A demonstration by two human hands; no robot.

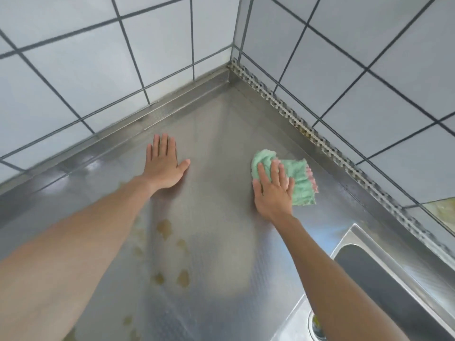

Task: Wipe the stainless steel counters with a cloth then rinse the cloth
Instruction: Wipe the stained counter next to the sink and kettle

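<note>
Wiping well means keeping the right hand (pixel 273 190) flat, fingers spread, pressing the green cloth (pixel 295 178) at centre right onto the steel table (pixel 216 148) toward the brownish stains (pixel 165 228) lower down, while the open, empty left hand (pixel 163 166) braces.

A kitchen: a stainless steel bench (pixel 221 148) runs into a corner of white-tiled walls (pixel 73 77), with a steel sink (pixel 384 274) set into it at the right.

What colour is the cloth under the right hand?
Mint green, with a pink edge showing at its right side; the cloth shows in the head view.
</note>
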